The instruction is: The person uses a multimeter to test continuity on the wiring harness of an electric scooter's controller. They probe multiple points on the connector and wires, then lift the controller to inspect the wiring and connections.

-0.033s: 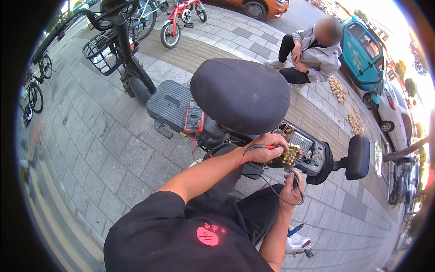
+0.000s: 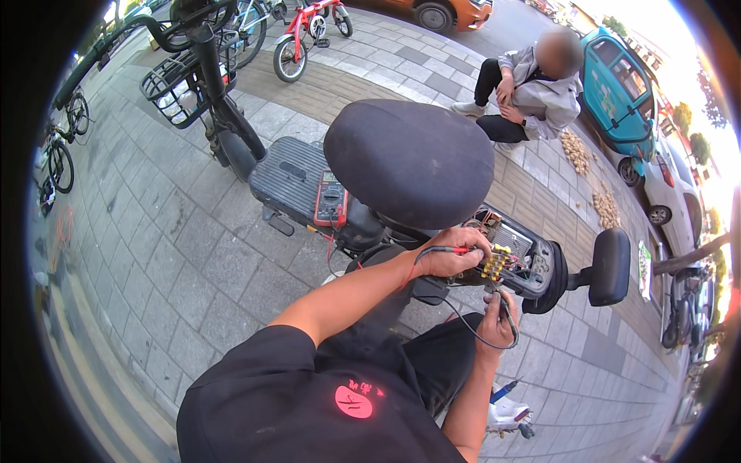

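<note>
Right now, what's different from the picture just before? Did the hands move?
Nothing visibly changed, and neither hand moved. The left hand still holds the red probe by the yellow connector block, and the right hand still holds the black lead. The red meter and the seated person stayed put too.

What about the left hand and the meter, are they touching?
Apart. The head view shows a clear gap between the left hand and the meter.
</note>
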### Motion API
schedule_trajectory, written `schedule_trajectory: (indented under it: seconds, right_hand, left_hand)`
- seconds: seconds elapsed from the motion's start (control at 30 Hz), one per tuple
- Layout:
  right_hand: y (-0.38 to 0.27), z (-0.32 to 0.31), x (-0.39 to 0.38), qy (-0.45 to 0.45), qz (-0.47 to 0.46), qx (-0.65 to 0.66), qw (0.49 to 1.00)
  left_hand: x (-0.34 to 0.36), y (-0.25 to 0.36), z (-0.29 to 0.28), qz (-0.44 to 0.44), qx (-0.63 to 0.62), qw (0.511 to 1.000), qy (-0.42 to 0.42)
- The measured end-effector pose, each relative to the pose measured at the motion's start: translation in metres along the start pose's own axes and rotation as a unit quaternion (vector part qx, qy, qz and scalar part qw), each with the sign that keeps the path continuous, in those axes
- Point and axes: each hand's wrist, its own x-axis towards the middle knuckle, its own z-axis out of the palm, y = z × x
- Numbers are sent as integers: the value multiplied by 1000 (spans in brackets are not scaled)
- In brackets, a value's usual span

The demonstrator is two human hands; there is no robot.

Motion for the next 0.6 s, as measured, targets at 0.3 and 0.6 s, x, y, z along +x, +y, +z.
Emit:
schedule_trajectory:
  seconds: [0.3,0.6]
  right_hand:
    - [3,0,-2,-4,-10,-1,1000]
    - [0,1,2,13,-2,-29,999]
  left_hand:
    - [-2,4,-1,-18,-6,1000,1]
    - [0,-6,1,-27,15,1000,4]
